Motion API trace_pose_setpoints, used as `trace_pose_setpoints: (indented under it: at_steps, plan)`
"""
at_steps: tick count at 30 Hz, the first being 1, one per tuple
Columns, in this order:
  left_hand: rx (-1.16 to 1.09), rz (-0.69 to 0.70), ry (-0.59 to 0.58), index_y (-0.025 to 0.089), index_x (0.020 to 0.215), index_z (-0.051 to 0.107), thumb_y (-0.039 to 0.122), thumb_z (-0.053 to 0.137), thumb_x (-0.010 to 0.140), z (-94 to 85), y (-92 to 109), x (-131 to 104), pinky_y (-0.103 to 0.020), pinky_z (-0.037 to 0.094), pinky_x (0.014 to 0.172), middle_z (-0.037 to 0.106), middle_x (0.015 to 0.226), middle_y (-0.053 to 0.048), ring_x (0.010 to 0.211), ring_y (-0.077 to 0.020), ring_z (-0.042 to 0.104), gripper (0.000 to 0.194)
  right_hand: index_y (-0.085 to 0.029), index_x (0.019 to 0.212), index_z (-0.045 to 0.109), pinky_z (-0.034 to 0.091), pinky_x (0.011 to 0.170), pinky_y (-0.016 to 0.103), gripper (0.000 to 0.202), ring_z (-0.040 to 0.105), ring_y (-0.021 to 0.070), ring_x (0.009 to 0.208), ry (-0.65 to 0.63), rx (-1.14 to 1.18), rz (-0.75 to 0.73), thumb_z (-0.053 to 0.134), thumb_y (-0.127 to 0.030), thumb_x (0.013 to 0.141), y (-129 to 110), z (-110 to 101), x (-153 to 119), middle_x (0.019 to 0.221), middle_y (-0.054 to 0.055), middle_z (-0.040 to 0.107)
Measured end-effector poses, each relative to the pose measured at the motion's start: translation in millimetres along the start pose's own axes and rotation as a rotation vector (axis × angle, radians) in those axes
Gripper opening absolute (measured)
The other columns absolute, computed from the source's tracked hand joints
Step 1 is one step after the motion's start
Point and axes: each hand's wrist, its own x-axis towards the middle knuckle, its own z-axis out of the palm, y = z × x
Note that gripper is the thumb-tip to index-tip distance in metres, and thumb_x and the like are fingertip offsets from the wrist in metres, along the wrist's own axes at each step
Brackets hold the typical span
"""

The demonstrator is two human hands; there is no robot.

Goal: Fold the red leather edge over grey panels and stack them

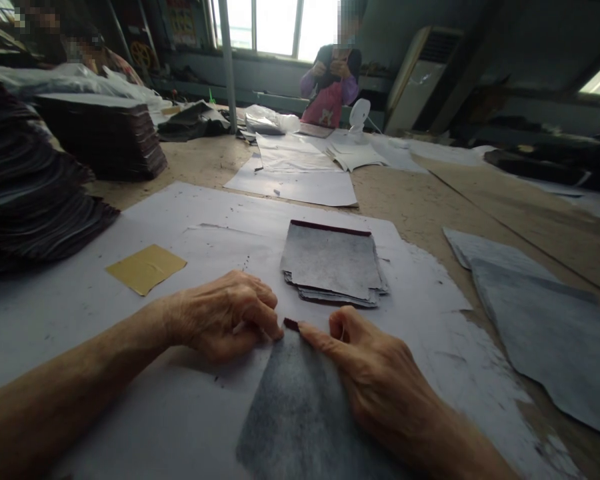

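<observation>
A grey sheet of backed material [300,407] lies on white paper in front of me, with a narrow dark maroon strip [291,325] folded over along its far edge. My left hand [230,317] is closed, its fingertips pinching at the left end of that edge. From the other side my right hand [375,363] presses one outstretched digit onto the fold, its other fingers curled in; it covers the rest of the strip. Just beyond both hands sits a small stack of similar grey pieces [330,259], the top one with a maroon folded edge.
A tan card [146,269] lies left of my hands. Tall stacks of dark sheets [103,137] rise at the left. More grey pieces [555,320] rest at the right. Across the table [400,193], past loose papers and a small white fan [360,117], a person [330,83] stands.
</observation>
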Motion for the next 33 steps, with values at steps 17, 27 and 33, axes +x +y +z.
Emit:
trace_pose_setpoints:
  at_steps: [17,27,33]
  plan:
    - [-0.212,-0.141,0.336,0.015,0.096,0.062,0.022,0.052,0.082,8.0,2,7,-0.027,0.043,0.072,0.057,0.091,-0.005,0.080,-0.0133,0.054,0.018,-0.016,0.074,0.051,0.040,0.065,0.030,0.009,0.048,0.0187,0.078,0.154,0.054,0.239,0.057,-0.009,0.071,-12,-2,1,0.079,0.005,0.053]
    - [0.062,0.021,0.331,0.015,0.081,0.060,0.018,0.041,0.088,34.2,15,24,-0.026,0.034,0.060,0.054,0.063,-0.001,0.061,-0.0124,0.049,0.020,-0.015,0.078,0.054,0.032,0.058,0.027,0.012,0.047,0.0155,0.065,0.296,-0.011,-0.040,0.043,-0.015,0.084,-5,12,1,0.071,0.004,0.054]
    - [0.036,-0.036,0.443,0.015,0.071,0.057,0.019,0.046,0.086,27.8,15,19,-0.019,0.035,0.055,0.051,0.058,0.001,0.056,-0.0082,0.050,0.020,-0.016,0.062,0.052,0.031,0.058,0.023,0.021,0.048,0.0108,0.060,0.158,0.068,0.130,0.047,-0.017,0.082,9,-5,0,0.064,0.001,0.055]
